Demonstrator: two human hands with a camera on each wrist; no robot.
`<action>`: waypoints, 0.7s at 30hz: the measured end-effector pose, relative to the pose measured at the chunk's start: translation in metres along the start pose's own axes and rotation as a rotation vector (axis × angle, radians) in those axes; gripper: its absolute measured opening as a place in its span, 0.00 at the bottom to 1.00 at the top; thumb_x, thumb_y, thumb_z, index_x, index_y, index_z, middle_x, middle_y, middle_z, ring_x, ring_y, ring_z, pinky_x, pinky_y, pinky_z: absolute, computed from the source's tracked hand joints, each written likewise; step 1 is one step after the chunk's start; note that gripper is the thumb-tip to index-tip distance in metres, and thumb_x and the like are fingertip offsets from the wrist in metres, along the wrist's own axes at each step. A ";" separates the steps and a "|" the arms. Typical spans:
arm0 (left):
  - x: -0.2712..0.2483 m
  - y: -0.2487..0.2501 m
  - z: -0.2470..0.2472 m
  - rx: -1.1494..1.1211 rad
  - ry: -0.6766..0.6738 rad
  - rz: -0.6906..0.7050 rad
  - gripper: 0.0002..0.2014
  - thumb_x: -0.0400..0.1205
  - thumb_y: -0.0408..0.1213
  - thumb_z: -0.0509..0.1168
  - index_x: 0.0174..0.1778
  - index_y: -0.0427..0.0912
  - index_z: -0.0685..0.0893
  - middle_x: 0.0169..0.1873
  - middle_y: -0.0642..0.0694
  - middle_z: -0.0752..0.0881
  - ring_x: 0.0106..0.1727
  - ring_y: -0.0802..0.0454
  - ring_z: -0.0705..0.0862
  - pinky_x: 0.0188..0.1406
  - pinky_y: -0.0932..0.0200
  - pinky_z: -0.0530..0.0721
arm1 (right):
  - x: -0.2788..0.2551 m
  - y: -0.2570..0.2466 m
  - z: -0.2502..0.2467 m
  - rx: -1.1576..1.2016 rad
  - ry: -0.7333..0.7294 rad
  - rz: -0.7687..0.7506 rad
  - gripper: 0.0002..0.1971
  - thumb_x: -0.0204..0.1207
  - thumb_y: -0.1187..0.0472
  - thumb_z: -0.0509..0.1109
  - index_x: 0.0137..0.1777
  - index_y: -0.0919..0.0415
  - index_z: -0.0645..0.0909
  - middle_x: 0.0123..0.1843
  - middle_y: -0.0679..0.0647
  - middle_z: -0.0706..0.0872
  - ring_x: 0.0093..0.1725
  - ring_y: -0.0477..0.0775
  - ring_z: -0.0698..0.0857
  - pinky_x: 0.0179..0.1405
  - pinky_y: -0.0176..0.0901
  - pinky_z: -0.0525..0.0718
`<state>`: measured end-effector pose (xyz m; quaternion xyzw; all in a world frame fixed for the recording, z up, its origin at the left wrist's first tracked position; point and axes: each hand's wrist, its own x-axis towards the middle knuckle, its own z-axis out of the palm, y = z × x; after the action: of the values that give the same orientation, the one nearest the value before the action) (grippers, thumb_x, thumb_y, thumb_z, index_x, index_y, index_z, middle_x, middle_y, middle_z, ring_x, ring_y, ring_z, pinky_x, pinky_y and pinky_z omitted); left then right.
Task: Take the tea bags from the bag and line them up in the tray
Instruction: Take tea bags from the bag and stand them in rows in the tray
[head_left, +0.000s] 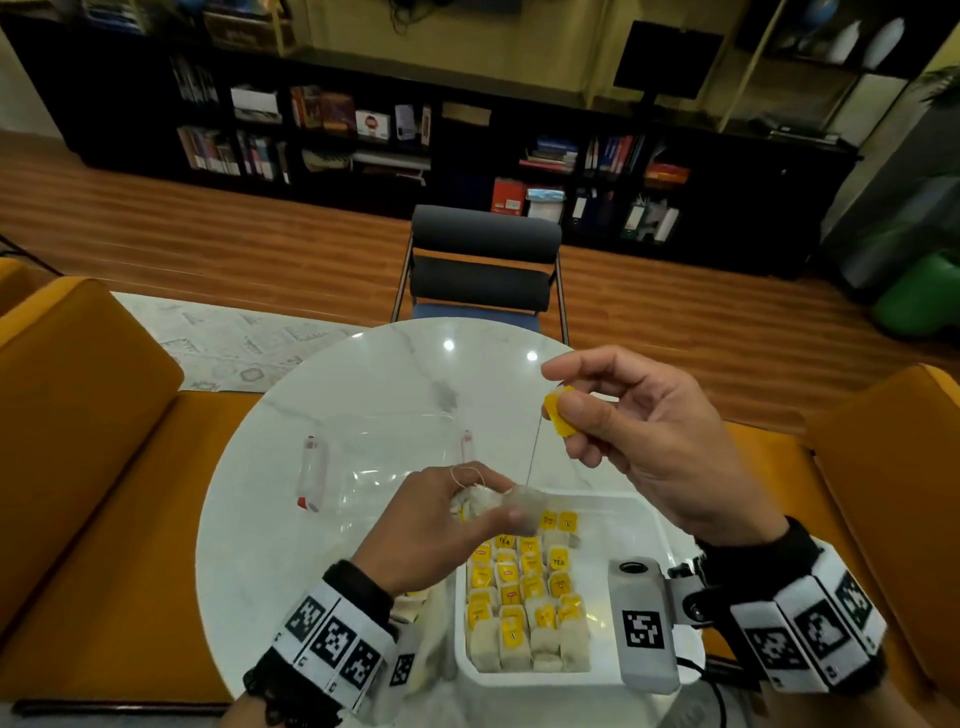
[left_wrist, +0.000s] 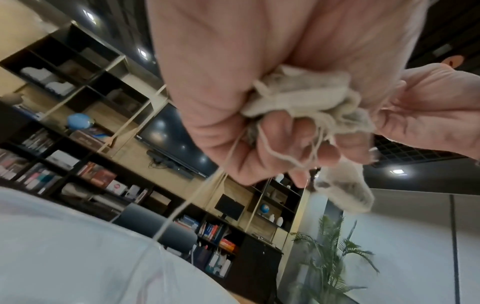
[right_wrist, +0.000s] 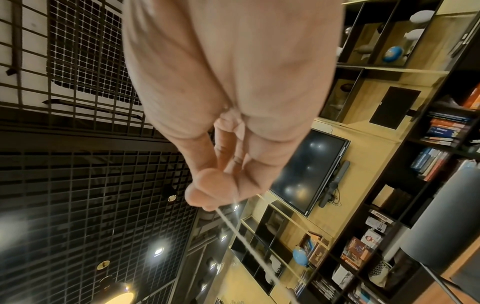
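My left hand grips a bunch of tea bags with tangled strings just above the white tray. The left wrist view shows the crumpled tea bags pressed in the curled fingers, one pouch hanging below them. My right hand is raised higher and pinches a yellow tag; its taut string runs down to the bunch. In the right wrist view the string leaves the pinching fingertips. Several tea bags with yellow tags lie in rows in the tray.
A clear plastic lid with clip handles lies on the round marble table. A clear plastic bag with more tea bags sits under my left wrist. A dark chair stands beyond the table; orange seats flank it.
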<state>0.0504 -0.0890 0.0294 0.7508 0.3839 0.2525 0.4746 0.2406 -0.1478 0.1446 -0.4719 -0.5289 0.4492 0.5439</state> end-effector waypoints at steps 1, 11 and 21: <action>-0.002 0.000 0.003 -0.054 0.012 -0.002 0.07 0.77 0.52 0.77 0.46 0.55 0.91 0.38 0.60 0.91 0.33 0.67 0.84 0.34 0.68 0.80 | -0.001 0.001 -0.001 0.004 0.023 0.000 0.11 0.72 0.64 0.73 0.55 0.57 0.88 0.41 0.58 0.84 0.30 0.51 0.84 0.29 0.35 0.81; 0.011 0.005 0.013 -0.095 0.011 -0.012 0.32 0.66 0.61 0.80 0.66 0.71 0.80 0.38 0.67 0.83 0.41 0.64 0.81 0.40 0.63 0.81 | -0.012 0.008 -0.019 0.011 0.142 0.008 0.13 0.73 0.61 0.72 0.57 0.58 0.85 0.38 0.54 0.85 0.31 0.51 0.83 0.30 0.36 0.80; 0.032 0.019 0.037 0.018 0.064 0.073 0.05 0.80 0.43 0.75 0.38 0.56 0.89 0.33 0.64 0.89 0.38 0.67 0.86 0.50 0.64 0.78 | -0.015 0.005 -0.025 0.010 0.068 -0.004 0.13 0.73 0.62 0.72 0.58 0.60 0.85 0.38 0.53 0.85 0.31 0.51 0.84 0.31 0.36 0.81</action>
<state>0.1026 -0.0871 0.0319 0.7600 0.3736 0.2900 0.4459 0.2651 -0.1628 0.1377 -0.4831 -0.5087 0.4343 0.5650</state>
